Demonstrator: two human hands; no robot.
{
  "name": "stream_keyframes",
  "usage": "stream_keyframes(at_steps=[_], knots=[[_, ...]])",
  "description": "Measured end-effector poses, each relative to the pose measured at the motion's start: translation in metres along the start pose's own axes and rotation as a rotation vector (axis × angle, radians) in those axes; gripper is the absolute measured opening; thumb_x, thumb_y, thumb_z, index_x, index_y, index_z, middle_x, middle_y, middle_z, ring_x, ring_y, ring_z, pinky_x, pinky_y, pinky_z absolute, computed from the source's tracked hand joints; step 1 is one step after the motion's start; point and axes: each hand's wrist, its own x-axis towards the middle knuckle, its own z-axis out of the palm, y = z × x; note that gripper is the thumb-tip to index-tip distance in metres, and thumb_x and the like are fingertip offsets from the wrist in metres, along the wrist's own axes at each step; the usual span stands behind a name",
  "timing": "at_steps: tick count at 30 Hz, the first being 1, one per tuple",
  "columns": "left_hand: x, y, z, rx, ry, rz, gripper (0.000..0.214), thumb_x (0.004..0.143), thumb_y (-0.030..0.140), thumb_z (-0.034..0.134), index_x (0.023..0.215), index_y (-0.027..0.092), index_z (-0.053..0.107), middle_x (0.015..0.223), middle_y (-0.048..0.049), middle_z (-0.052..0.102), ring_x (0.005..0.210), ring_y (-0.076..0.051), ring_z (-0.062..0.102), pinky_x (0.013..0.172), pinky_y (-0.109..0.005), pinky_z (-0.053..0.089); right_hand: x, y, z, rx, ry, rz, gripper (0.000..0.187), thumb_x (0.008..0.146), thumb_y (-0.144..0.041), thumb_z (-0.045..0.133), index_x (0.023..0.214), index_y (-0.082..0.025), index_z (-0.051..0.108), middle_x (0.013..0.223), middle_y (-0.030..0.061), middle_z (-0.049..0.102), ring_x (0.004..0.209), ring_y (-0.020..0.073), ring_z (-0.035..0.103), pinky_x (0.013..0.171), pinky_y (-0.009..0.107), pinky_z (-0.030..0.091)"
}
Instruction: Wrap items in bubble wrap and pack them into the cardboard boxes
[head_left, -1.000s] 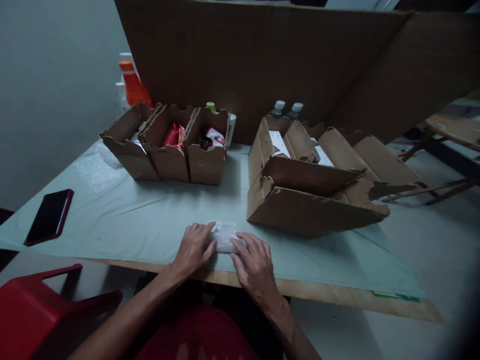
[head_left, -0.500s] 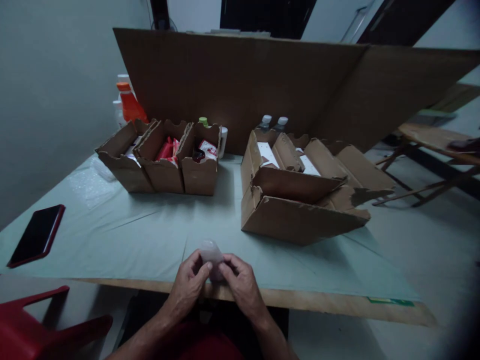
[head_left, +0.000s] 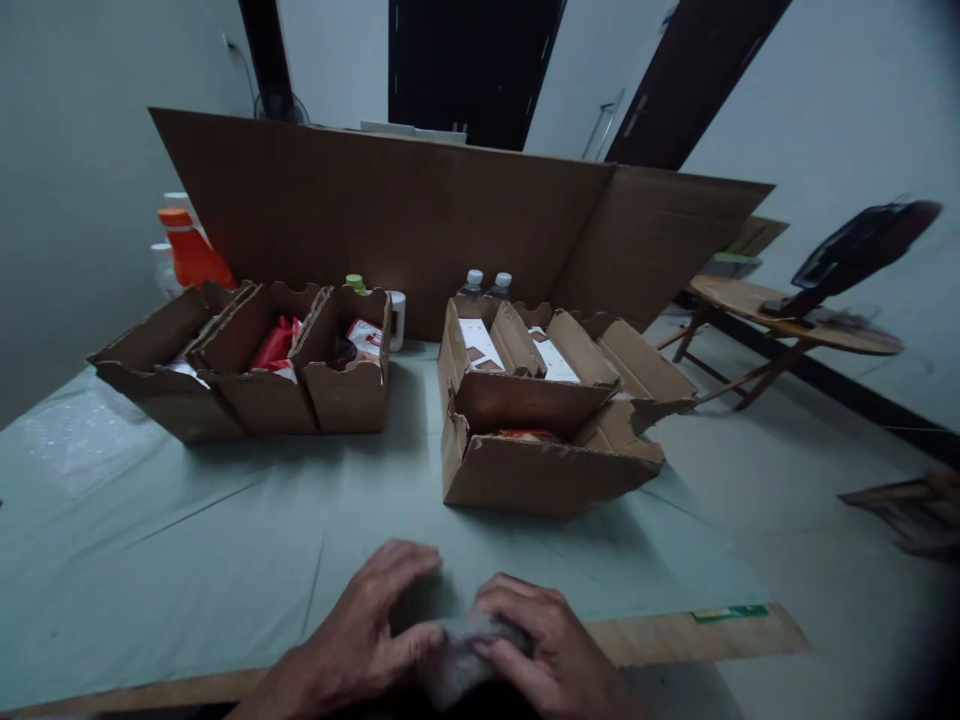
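Near the table's front edge, my right hand (head_left: pixel 544 635) is closed around a crumpled, translucent greyish plastic wrap (head_left: pixel 461 665). Whether anything lies inside the wrap I cannot tell. My left hand (head_left: pixel 375 620) is beside it on the left, its fingers stretched forward and apart from the thumb. That thumb's tip meets the edge of the wrap. Beyond my hands stands a low cardboard box (head_left: pixel 555 475) with something orange-red inside.
Cardboard bins (head_left: pixel 345 405) holding packets stand at the left, and bins with white boxes (head_left: pixel 480 345) at the right. Bottles with white caps (head_left: pixel 474 285) and an orange bottle (head_left: pixel 195 250) are behind them. A cardboard panel (head_left: pixel 390 220) closes off the back. Bubble wrap (head_left: pixel 82 430) lies at left.
The view has swung right and up. My hands have drawn apart; the left fingers have opened off the wrap, which now looks more crumpled in my right hand.
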Motion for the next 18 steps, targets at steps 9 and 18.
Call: stream_keyframes(at_steps=[9,18], knots=[[0.109,0.014,-0.014,0.153,0.307,0.225,0.043,0.086,0.013,0.062,0.127,0.026,0.06,0.168,-0.0124,0.012,0.15,-0.036,0.03,0.11,-0.054,0.046,0.008,-0.014,-0.148,-0.365,0.842,-0.119,0.012,0.087,-0.033,0.071,0.099,-0.033,0.073,0.099,0.0029,0.074,0.091,0.0214,0.07,0.087,0.035,0.056],[0.106,0.013,0.007,0.083,0.368,0.201,0.033,0.081,0.003,0.055,0.103,0.023,0.069,0.162,-0.0123,0.03,0.142,-0.034,0.044,0.101,-0.05,0.055,0.145,0.021,-0.144,-0.591,-0.022,-0.188,0.023,0.082,-0.012,0.055,0.093,-0.023,0.073,0.093,0.0019,0.076,0.083,0.0185,0.069,0.077,0.029,0.052]])
